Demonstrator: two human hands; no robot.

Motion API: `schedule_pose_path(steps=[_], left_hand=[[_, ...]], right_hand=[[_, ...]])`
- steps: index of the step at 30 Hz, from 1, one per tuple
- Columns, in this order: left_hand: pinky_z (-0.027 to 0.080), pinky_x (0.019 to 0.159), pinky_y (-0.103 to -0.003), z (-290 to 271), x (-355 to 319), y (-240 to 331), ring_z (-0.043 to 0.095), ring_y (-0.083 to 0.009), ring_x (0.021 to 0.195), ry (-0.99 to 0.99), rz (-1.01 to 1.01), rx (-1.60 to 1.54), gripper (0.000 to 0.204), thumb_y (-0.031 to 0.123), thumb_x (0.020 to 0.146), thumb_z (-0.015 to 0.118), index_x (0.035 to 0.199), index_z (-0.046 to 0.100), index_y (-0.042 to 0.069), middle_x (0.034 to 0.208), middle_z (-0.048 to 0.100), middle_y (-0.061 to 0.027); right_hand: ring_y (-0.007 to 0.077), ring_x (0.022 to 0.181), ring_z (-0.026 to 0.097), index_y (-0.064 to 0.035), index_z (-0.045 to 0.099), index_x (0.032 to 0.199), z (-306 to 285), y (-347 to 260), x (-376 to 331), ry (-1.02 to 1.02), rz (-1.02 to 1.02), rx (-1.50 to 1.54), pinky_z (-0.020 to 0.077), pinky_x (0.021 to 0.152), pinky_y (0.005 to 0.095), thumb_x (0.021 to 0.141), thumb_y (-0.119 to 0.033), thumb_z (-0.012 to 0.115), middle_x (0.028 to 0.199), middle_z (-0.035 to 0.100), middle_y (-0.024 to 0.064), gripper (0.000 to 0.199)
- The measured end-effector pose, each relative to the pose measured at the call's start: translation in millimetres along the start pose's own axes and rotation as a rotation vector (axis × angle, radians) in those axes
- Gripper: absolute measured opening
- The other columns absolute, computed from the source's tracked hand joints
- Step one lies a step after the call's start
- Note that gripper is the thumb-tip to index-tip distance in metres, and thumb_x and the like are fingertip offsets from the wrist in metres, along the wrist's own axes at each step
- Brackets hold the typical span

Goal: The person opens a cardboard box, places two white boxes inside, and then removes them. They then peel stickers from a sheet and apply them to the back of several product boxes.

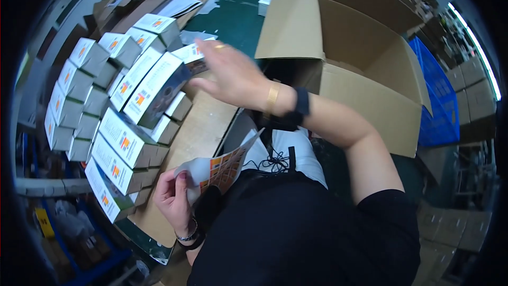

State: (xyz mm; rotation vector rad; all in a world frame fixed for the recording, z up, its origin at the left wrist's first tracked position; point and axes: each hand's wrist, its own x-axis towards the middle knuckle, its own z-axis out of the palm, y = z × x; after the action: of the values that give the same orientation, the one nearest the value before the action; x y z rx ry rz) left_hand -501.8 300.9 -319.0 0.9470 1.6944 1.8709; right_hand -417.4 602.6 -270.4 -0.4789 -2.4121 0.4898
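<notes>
- Fingers [167, 180] of the left hand [173, 201] grasp the near left end of a thin, curled sheet of orange-and-white printed labels [225, 167], thumb on the facing side.
- That sheet hangs before the person's body, its long axis slanting from near left to far right; the free corner points far right, and the held end curls over to show pale backing.
- Fingers of the right hand [233, 74] are blurred, the thumb standing apart from them; whether they grip anything I cannot tell. They are at a small white carton with an orange mark [185, 54]; contact is unclear.
- White rectangular cardboard cartons with dark pictured sides [154, 89] stand in rows at the left. Two raised ones in the middle run from near left to far right; the nearest ones run from far left to near right.
- Many upward carton faces bear an orange-and-white patch and dark print, too small to read.
- Beneath the cartons is a tan wooden board [203, 124]; the dark green worktop [225, 18] shows farther off.
- At the right, a large open brown cardboard box [370, 103] stands beside a blue plastic crate [442, 122].
</notes>
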Motion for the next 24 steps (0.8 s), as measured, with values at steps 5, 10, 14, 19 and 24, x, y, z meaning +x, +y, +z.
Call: schedule_pose_path(steps=[5,10,14,19,24], left_hand=[[0.05,0.077,-0.021,23.9,19.4,-0.7,0.065,-0.007,0.082,-0.055,0.031,0.01,0.01,0.004,0.105,0.068,0.111,0.072,-0.003,0.094,0.072,-0.0025],[0.052,0.074,-0.021,61.6,32.3,0.4,0.066,-0.0069,0.08,-0.205,0.008,-0.059,0.01,0.003,0.105,0.068,0.111,0.072,-0.004,0.093,0.072,-0.0027],[0.053,0.073,-0.021,88.1,33.8,7.5,0.067,-0.0073,0.08,-0.336,0.044,0.005,0.011,0.003,0.105,0.069,0.112,0.072,-0.005,0.093,0.073,-0.003],[0.053,0.071,-0.02,118.8,39.5,2.4,0.067,-0.006,0.079,-0.492,-0.016,0.006,0.012,0.003,0.105,0.069,0.113,0.072,-0.005,0.092,0.072,-0.0016],[0.055,0.092,-0.03,163.3,61.3,-7.4,0.07,-0.0165,0.106,-0.748,0.015,0.026,0.011,0.006,0.101,0.073,0.109,0.075,-0.002,0.123,0.072,-0.0164]], right_hand=[[0.0419,0.127,0.062,0.006,0.048,0.149,-104.3,66.2,-106.9,0.243,0.31,-0.712,0.0461,0.112,0.0488,0.089,-0.042,0.081,0.133,0.065,0.0288,0.083],[0.0428,0.128,0.059,0.0033,0.055,0.145,-149.5,120.6,-160.8,-0.127,0.618,-0.609,0.0431,0.114,0.0505,0.089,-0.029,0.075,0.127,0.066,0.0265,0.068],[0.042,0.127,0.059,0.0016,0.057,0.144,-189.8,133.6,-215.8,-0.111,0.51,-0.521,0.0415,0.116,0.0505,0.087,-0.019,0.07,0.127,0.066,0.0242,0.061],[0.041,0.125,0.058,0.0001,0.058,0.143,-205.4,117.7,-277.5,-0.099,0.376,-0.444,0.0372,0.122,0.051,0.084,-0.011,0.069,0.125,0.066,0.022,0.061],[0.0413,0.13,0.056,-0.0002,0.055,0.148,-206.9,94.1,-307.2,-0.141,0.393,-0.379,0.0321,0.127,0.0529,0.086,-0.01,0.074,0.135,0.062,0.0218,0.066]])
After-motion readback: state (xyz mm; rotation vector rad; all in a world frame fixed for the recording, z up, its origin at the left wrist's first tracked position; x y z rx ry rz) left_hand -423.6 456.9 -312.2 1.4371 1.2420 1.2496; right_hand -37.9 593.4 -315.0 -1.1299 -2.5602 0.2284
